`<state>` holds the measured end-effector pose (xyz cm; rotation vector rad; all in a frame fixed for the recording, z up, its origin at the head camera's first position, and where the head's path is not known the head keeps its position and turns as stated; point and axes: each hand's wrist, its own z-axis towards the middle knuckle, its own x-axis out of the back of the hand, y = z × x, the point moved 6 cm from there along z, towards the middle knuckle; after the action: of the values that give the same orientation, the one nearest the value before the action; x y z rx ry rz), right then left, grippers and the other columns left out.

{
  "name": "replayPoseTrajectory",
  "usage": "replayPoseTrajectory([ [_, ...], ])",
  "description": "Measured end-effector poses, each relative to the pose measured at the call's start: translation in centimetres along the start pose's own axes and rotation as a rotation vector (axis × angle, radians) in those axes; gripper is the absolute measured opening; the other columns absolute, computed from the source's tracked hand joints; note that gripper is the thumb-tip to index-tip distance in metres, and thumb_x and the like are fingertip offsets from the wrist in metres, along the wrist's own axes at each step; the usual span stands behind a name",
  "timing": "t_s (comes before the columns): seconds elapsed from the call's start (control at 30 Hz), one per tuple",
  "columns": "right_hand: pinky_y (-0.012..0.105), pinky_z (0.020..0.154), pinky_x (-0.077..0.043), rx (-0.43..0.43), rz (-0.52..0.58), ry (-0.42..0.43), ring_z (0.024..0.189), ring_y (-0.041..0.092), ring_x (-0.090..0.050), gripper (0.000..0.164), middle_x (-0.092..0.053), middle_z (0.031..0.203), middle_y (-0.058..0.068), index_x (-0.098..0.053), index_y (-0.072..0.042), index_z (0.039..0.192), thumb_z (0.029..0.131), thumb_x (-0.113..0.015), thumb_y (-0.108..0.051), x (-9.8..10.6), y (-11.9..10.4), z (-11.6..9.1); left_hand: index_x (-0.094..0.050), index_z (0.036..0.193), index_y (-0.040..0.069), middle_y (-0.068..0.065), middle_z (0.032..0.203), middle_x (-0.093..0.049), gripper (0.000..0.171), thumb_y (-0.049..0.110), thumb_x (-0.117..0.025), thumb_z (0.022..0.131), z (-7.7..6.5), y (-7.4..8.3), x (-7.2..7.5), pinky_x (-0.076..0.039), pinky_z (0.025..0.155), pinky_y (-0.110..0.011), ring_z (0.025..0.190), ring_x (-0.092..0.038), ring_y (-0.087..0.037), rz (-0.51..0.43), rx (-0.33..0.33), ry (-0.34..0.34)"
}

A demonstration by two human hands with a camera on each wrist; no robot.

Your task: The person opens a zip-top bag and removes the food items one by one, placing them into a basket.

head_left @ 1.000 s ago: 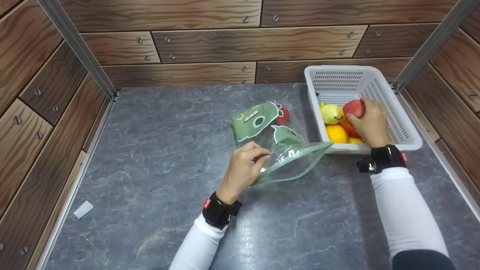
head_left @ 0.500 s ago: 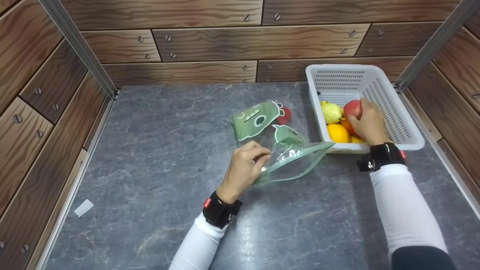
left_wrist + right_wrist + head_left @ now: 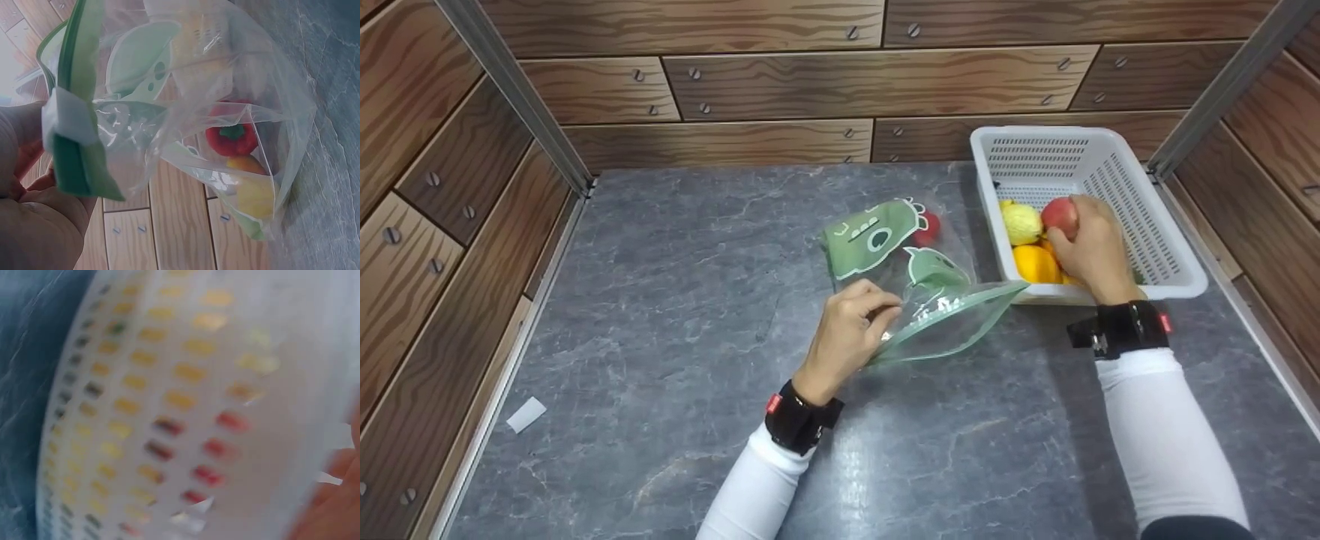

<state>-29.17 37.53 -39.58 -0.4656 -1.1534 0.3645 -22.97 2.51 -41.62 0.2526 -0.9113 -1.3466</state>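
My left hand [image 3: 847, 330] pinches the green zip edge of a clear zip-lock bag [image 3: 934, 274] printed with green cartoon shapes. Its mouth gapes toward me. Through the plastic in the left wrist view show a red bell pepper [image 3: 232, 136] and a yellow-and-red fruit [image 3: 256, 194]. A white slider [image 3: 67, 118] sits on the zip by that hand. Inside the white basket [image 3: 1035, 161], my right hand [image 3: 1091, 244] grips a round pinkish-red fruit [image 3: 1059, 216]. Next to it lie a pale yellow-green fruit [image 3: 1021, 225] and an orange fruit [image 3: 1035, 264].
A small white slip [image 3: 526, 415] lies on the grey marbled table [image 3: 675, 300] at the left. Wood-patterned panels [image 3: 780, 82] enclose the back and sides. One corner of the bag's mouth reaches the basket's near left corner.
My right hand, gripping the pinkish-red fruit, has shifted slightly left within the basket. The left hand and the bag stay almost where they were.
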Motion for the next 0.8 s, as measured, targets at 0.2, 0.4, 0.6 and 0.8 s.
replayPoseTrajectory([
  [0.2,0.064,0.099,-0.046,0.203,0.056,0.261,0.118,0.052,-0.054,0.042,-0.057,0.132,0.034,-0.061,0.013,0.127,0.088,-0.066,-0.002,1.9,-4.9,-2.3,-0.079,0.095,-0.001,-0.009,0.084,-0.068,0.007,0.002,-0.077,0.09,0.1,0.1,0.1,-0.054,0.065,-0.021,0.072,-0.064,-0.017,0.004,0.002,-0.011],
  [0.4,0.026,0.088,-0.049,0.419,0.206,0.42,0.095,0.038,-0.063,0.027,-0.068,0.11,0.024,-0.071,0.006,0.11,0.084,-0.068,0.0,3.5,-10.5,-5.5,-0.078,0.095,-0.002,-0.01,0.085,-0.068,0.007,0.001,-0.077,0.089,0.2,0.1,0.2,-0.055,0.066,-0.021,0.072,-0.065,-0.018,0.009,-0.006,-0.005],
  [0.6,0.017,0.096,-0.047,0.751,0.37,0.351,0.084,0.036,-0.062,0.018,-0.07,0.092,0.022,-0.071,0.008,0.094,0.082,-0.068,-0.005,2.9,-14.8,-9.4,-0.078,0.096,-0.002,-0.01,0.086,-0.069,0.008,0.002,-0.077,0.089,0.1,0.0,0.3,-0.055,0.067,-0.021,0.073,-0.065,-0.018,0.009,0.003,0.001],
  [0.8,0.02,0.085,-0.055,0.943,0.369,-0.004,0.079,0.023,-0.067,0.005,-0.072,0.088,0.009,-0.074,-0.001,0.089,0.086,-0.072,-0.004,0.0,-17.0,-12.4,-0.079,0.095,-0.001,-0.008,0.084,-0.069,0.006,0.002,-0.077,0.089,0.1,0.0,0.5,-0.054,0.064,-0.023,0.071,-0.064,-0.016,0.01,-0.019,0.033],
])
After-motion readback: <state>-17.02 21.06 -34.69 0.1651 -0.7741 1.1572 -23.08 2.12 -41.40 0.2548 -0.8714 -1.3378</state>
